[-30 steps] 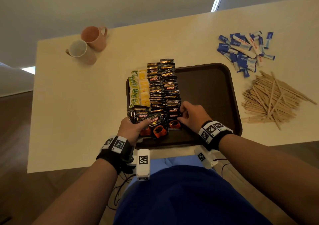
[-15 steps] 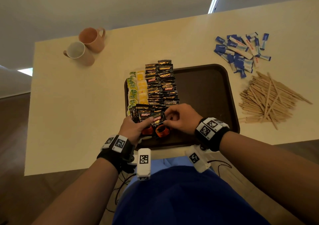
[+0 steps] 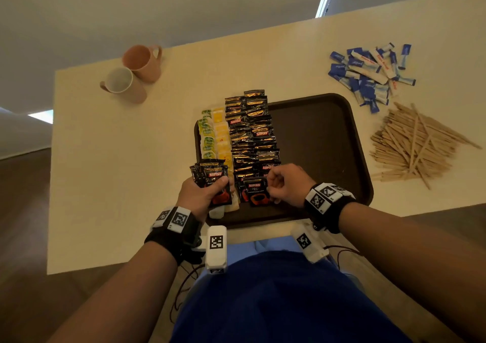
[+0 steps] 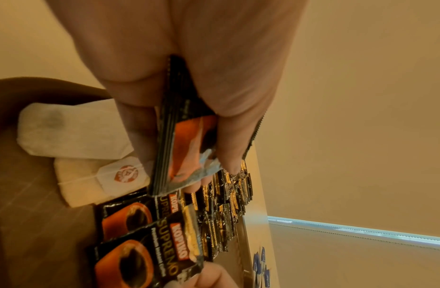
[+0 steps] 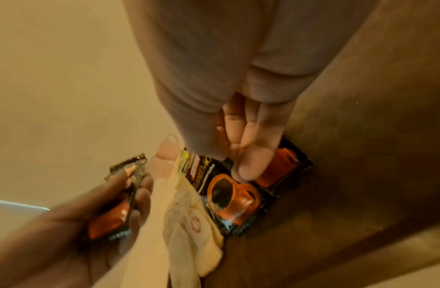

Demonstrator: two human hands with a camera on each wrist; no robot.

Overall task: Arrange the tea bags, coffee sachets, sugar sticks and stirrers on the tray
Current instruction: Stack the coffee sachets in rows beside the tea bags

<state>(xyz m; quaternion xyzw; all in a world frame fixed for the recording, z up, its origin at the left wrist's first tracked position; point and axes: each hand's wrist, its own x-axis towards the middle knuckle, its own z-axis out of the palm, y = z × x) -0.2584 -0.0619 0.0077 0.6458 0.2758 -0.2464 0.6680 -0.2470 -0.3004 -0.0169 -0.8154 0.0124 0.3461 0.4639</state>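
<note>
My left hand (image 3: 200,198) grips a small stack of Kopiko coffee sachets (image 3: 214,185) upright, just left of the brown tray (image 3: 328,137). My right hand (image 3: 285,185) has its fingertips (image 5: 251,169) curled down, pinching one sachet (image 3: 256,191) lying flat at the near end of the coffee rows (image 3: 252,132). That sachet's long axis runs along the rows, away from me, so my right hand is nearer for squaring it up; the held stack sits just to its left.
</note>
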